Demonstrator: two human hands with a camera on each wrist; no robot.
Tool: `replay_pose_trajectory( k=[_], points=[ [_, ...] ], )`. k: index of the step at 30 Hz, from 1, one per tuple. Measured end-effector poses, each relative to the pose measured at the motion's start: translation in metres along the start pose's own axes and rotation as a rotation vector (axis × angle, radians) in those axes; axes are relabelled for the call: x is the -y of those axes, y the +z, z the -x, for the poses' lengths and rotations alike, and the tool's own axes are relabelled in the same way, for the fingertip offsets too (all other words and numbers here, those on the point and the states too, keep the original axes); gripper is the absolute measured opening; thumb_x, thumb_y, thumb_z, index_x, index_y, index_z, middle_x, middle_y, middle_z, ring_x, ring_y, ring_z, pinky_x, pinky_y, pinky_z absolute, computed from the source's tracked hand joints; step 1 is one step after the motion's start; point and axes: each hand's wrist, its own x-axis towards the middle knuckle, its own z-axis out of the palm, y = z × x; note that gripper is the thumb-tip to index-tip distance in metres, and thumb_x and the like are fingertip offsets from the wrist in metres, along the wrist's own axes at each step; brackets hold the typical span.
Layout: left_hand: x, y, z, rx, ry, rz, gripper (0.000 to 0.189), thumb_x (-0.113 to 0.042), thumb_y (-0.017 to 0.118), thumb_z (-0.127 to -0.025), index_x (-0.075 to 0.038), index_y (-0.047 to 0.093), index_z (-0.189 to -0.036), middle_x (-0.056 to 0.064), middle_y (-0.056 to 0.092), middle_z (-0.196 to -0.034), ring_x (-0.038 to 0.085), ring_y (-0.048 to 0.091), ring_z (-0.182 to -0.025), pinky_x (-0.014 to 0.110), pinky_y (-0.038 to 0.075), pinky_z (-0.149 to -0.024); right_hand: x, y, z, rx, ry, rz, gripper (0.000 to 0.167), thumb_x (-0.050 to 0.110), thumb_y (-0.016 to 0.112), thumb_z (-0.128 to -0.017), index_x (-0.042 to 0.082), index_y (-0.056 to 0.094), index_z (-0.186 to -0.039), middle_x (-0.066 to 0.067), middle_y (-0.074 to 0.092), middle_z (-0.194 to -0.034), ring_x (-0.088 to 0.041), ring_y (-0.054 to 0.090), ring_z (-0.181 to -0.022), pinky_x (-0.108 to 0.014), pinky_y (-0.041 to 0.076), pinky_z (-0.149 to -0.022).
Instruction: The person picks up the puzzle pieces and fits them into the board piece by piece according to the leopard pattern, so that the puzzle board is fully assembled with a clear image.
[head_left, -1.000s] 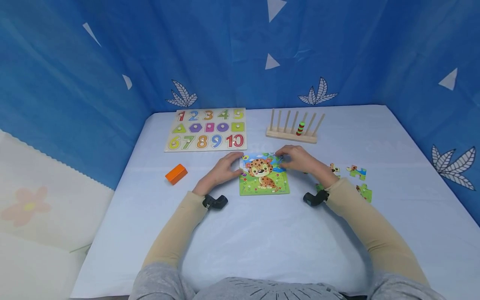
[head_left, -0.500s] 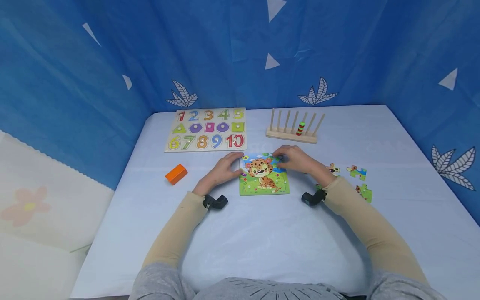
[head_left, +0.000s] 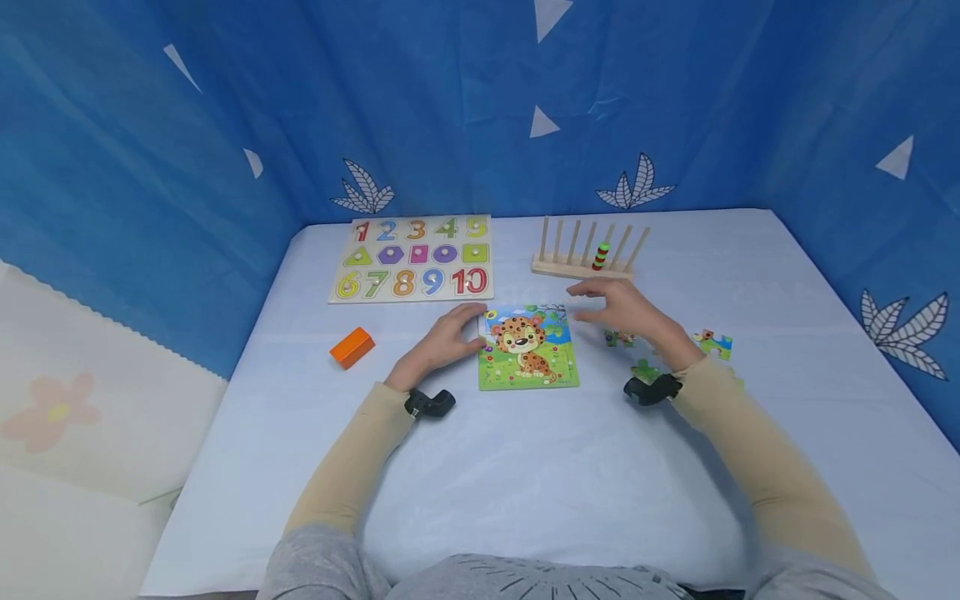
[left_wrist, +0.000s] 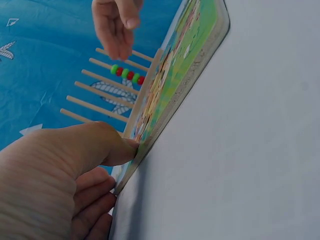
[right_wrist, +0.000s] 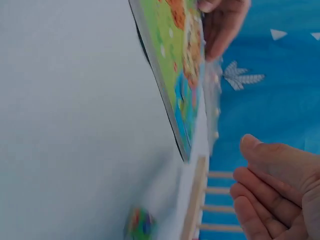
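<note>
A square jigsaw puzzle point(head_left: 525, 358) with a cartoon leopard lies flat in the middle of the table. Along its left edge my left hand point(head_left: 447, 337) holds it, the thumb pressing the rim and the fingers curved at the far-left corner. My right hand point(head_left: 618, 310) is lifted off the puzzle's right side, thumb and fingers apart with nothing between them. In the right wrist view the same right hand point(right_wrist: 280, 190) is apart from the board. Loose puzzle pieces point(head_left: 620, 338) lie under and around the right forearm, which partly hides them.
A number and shape board point(head_left: 412, 258) stands at the back left. Behind the right hand is a wooden peg rack point(head_left: 583, 268) with red and green beads on one peg. An orange block point(head_left: 352, 348) lies left of the left hand. Blue curtains point(head_left: 480, 100) surround the table.
My right hand has left the puzzle's upper right corner and moved to the right, uncovering that corner and some loose pieces. The left hand and the puzzle have stayed in place.
</note>
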Motion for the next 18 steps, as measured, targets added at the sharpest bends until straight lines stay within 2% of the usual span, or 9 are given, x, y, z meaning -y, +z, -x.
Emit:
replay_pose_trajectory(
  k=[4,8,15,16,18],
  points=[
    [0.000,0.001,0.000,0.002,-0.007,0.009,0.065,-0.019,0.068,-0.085,-0.003,0.041,-0.141,0.012,0.038,-0.145,0.026,0.031,-0.135,0.035,0.023,-0.113,-0.010,-0.018,0.024,0.003,0.059,0.014,0.047,0.013,0.072,-0.083,-0.004,0.057,-0.124,-0.021,0.057,-0.124,-0.038,0.051,-0.114,-0.053,0.044,-0.094],
    [0.001,0.001,0.000,0.004,-0.013,0.010,0.065,-0.020,0.068,-0.085,-0.004,0.040,-0.142,0.012,0.037,-0.146,0.026,0.030,-0.136,0.035,0.022,-0.113,-0.021,-0.026,0.047,0.031,0.134,0.028,0.049,0.012,0.071,-0.084,-0.004,0.055,-0.127,-0.021,0.055,-0.126,-0.039,0.050,-0.116,-0.053,0.043,-0.095],
    [0.001,0.001,0.000,-0.001,-0.004,0.017,0.065,-0.019,0.068,-0.085,-0.003,0.040,-0.141,0.012,0.037,-0.146,0.027,0.031,-0.135,0.035,0.022,-0.113,-0.029,-0.023,0.070,0.038,0.122,0.100,0.049,0.014,0.072,-0.084,-0.005,0.055,-0.126,-0.024,0.056,-0.124,-0.040,0.053,-0.110,-0.053,0.048,-0.087],
    [0.001,0.001,0.000,-0.002,-0.005,0.018,0.065,-0.019,0.068,-0.085,-0.003,0.041,-0.141,0.012,0.037,-0.145,0.027,0.031,-0.135,0.035,0.023,-0.113,-0.030,-0.021,0.071,0.039,0.120,0.102,0.049,0.013,0.072,-0.084,-0.004,0.055,-0.127,-0.024,0.055,-0.124,-0.040,0.057,-0.102,-0.052,0.049,-0.083],
    [0.001,0.001,0.000,-0.004,-0.003,0.022,0.064,-0.019,0.068,-0.085,-0.003,0.041,-0.141,0.012,0.038,-0.145,0.027,0.031,-0.135,0.036,0.023,-0.113,-0.032,-0.018,0.073,0.034,0.125,0.118,0.050,0.014,0.073,-0.083,-0.003,0.056,-0.126,-0.024,0.055,-0.125,-0.038,0.057,-0.101,-0.051,0.049,-0.082]
  ],
)
